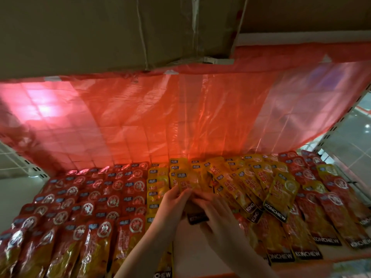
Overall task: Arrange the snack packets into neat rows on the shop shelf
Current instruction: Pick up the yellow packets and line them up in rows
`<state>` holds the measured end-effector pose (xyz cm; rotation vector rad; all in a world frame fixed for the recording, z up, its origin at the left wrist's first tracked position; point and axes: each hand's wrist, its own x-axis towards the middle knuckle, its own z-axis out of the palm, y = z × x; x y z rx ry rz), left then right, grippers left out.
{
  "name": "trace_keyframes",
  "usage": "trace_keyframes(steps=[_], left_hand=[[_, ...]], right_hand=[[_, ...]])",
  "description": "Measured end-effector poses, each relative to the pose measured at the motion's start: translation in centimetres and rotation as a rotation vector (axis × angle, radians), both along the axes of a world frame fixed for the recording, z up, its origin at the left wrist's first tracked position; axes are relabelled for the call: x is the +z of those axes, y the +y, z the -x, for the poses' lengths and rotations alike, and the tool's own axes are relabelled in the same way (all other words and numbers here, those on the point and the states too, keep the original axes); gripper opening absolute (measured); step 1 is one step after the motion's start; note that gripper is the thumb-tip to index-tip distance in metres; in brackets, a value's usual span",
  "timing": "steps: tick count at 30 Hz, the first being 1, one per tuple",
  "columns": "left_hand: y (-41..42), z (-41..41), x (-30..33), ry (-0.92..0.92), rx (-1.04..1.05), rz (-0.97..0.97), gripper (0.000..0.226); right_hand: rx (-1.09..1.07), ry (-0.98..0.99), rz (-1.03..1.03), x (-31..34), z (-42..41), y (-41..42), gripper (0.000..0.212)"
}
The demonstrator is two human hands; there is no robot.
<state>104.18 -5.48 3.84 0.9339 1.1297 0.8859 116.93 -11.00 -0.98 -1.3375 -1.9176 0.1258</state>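
At lower centre of the frame, the left hand point(174, 199) pinched the lower edge of a glossy yellow foil snack packet point(186, 182), while the right hand point(212, 212) lay beside it with fingers loosely spread over a dark-ended packet point(197, 217); whether it gripped that packet could not be determined. Red foil packets point(90, 207) lay in overlapping rows at lower left, loose yellow packets point(281, 193) fanned out at right on the white shelf point(192, 249), and a translucent red plastic sheet point(160, 117) hung behind.

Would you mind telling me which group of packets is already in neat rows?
The red packets on the left: they lie in straight overlapping rows, while the yellow packets right of the hands are fanned askew.
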Motion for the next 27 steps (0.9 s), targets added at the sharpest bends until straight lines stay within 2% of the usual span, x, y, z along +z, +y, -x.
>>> trace_keyframes(steps=[6,11,15,18,21,27], left_hand=[[0.2,2.5,-0.4,-0.004,-0.043,0.037,0.021],[1.2,3.6,0.1,0.286,-0.119,-0.155,0.01],[1.9,4.6,0.2,0.478,-0.114,-0.287,0.019],[1.8,5.1,0.2,0.522,-0.088,-0.323,0.019],[1.7,5.4,0.0,0.539,-0.076,-0.363,0.018],[1.5,5.7,-0.7,0.506,-0.052,-0.369,0.02]], right_hand=[[-0.084,-0.032,-0.057,-0.7,0.6,1.4,0.037],[-0.186,-0.124,-0.091,-1.4,0.7,2.2,0.034],[-0.204,-0.2,-0.113,-1.5,1.0,2.1,0.031],[-0.085,-0.245,-0.036,-2.4,1.3,1.8,0.056],[-0.025,-0.24,0.033,-3.0,1.7,1.4,0.068],[0.002,-0.233,0.125,-3.1,1.7,1.4,0.062]])
